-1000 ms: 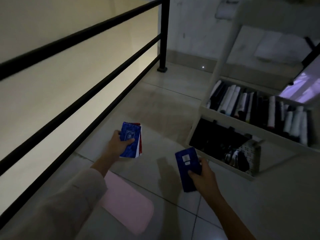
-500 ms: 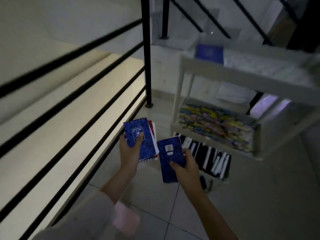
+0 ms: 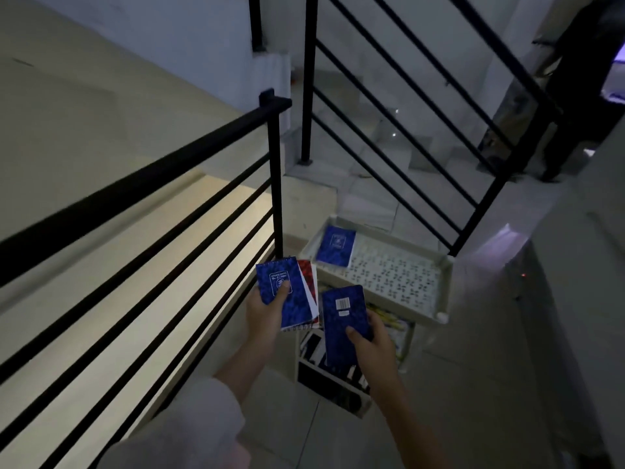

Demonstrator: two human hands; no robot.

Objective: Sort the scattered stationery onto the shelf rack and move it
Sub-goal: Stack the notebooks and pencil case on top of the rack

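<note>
Head view: left hand (image 3: 262, 316) fingers (image 3: 283, 290) around notepad stack (image 3: 297, 302), right hand (image 3: 372, 348) fingers (image 3: 355, 335) around blue notepad (image 3: 343, 316).

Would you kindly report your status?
Left hand grips blue and red spiral notepad stack. Right hand grips blue notepad, barcode up. White perforated rack tray holds another blue notepad; nothing blocking.

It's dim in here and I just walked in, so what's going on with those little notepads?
A person stands by a black railing over a white shelf rack. Their left hand grips a small stack of notepads, blue on top, red beneath. Their right hand holds a single blue notepad, barcode side up, near the rack. A loose blue notepad already lies on the top shelf.
</note>
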